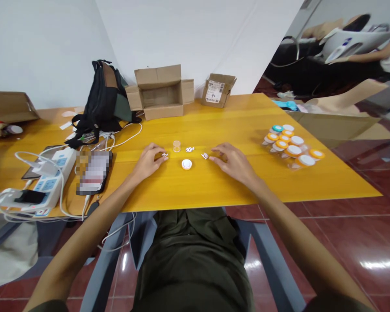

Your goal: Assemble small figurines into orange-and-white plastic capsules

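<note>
My left hand (150, 161) rests on the yellow table with thumb and index finger apart. A small white perforated piece (164, 154) lies in the gap at its fingertips. My right hand (234, 162) has its fingers spread, just right of a second white perforated piece (204, 156). Between the hands lies a third such piece (190, 149), longer than the others. Beside it a small clear jar (177, 146) stands without a lid. Nearer to me, a white and orange screw lid (186, 164) shows its inner side.
Several lidded jars (293, 150) cluster on the right of the table (247, 125). An open cardboard box (162, 97), a smaller carton (217, 91) and a backpack (100, 99) line the back. A phone (95, 171), power strip (53, 180) and cables occupy the left.
</note>
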A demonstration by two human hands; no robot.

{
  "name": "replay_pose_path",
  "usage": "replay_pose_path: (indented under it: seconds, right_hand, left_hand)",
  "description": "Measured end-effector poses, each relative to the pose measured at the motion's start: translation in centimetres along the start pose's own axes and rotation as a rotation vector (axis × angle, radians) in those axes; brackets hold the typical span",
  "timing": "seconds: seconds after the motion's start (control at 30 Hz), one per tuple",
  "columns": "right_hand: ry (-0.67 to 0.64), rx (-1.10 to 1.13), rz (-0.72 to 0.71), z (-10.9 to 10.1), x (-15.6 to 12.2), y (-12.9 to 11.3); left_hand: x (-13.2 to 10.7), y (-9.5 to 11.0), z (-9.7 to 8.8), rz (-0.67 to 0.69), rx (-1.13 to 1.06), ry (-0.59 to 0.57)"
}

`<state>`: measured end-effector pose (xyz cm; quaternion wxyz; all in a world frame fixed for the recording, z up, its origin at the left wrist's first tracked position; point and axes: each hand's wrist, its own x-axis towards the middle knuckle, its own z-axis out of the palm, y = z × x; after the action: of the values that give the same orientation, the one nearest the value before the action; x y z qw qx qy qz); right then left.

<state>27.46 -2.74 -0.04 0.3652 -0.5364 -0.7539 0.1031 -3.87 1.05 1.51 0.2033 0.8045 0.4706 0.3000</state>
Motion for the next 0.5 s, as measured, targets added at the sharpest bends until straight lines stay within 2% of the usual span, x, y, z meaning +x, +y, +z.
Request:
replay_pose_path:
  seconds: [0.13,0.33,0.5]
  right_hand:
    - [-0.072,-0.023,-0.025,0.7,0.6,-0.3]
    - [-0.145,-0.091,-0.068,2.0,3.1,-1.8]
    - [-0.218,-0.121,-0.151,3.0,4.8,-2.4]
  left_hand:
    - [-0.1,0.2,0.4,0.008,-0.062,0.031]
    - [-0.2,0.5,0.4,-0.01,-0.141,0.076]
    - [0.2,1.1,1.1,-0.069,-0.384,0.095]
